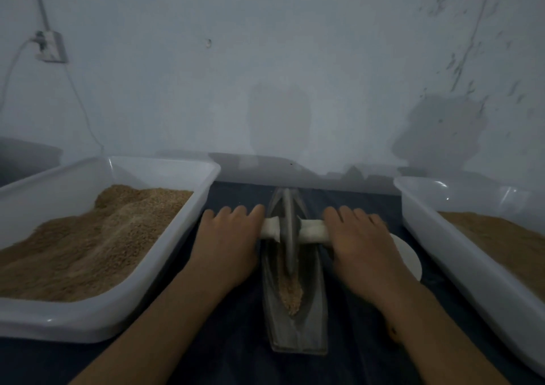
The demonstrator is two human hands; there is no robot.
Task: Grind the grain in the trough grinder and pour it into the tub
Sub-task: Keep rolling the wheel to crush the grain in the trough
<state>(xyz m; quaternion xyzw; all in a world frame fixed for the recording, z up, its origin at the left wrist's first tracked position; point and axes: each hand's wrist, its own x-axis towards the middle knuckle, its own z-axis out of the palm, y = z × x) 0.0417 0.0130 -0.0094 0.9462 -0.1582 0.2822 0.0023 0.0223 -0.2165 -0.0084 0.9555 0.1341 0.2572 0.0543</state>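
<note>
A grey boat-shaped trough grinder [298, 331] lies lengthwise on the dark cloth in the middle. Its metal wheel [288, 222] stands in the groove near the far half, on a pale wooden axle handle [312, 232]. Coarse tan grain [290, 293] fills the near part of the groove. My left hand [227, 243] presses flat on the left end of the axle, fingers stretched forward. My right hand [362, 243] presses on the right end in the same way. A white tub [165, 165] with heaped tan grain stands to the left. A second white tub [413, 210] holding finer brown meal stands to the right.
A round white lid or dish [408, 256] lies under my right hand, between the trough and the right tub. The wall rises just behind the tubs, with a socket and cable [50, 46] at the upper left. A dark blue cloth [230, 343] covers the work surface.
</note>
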